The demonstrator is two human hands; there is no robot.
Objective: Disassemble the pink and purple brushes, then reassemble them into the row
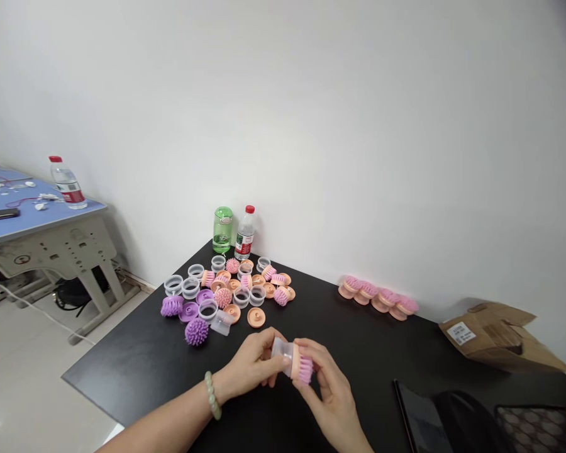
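Observation:
Over the black table, my left hand (pixel 248 368) is closed round a clear plastic cup (pixel 279 350). My right hand (pixel 330 390) grips a pink-bristled brush head (pixel 305 370) with a peach rim, which meets the cup's open end; whether the two are locked together I cannot tell. Beyond my hands lies a spread of loose parts: clear rings (pixel 241 297), peach discs (pixel 256 317), pink bristle heads (pixel 223 297) and a purple bristle head (pixel 197 331). A clear cup (pixel 222 323) lies on its side nearest my left hand.
A row of several pink brushes (pixel 380 297) stands along the wall. To the right are an open cardboard box (pixel 500 336) and a dark phone-like slab (pixel 422 415). A green bottle (pixel 222 229) and a water bottle (pixel 244 234) stand at the back corner. A blue table (pixel 38 214) is at left.

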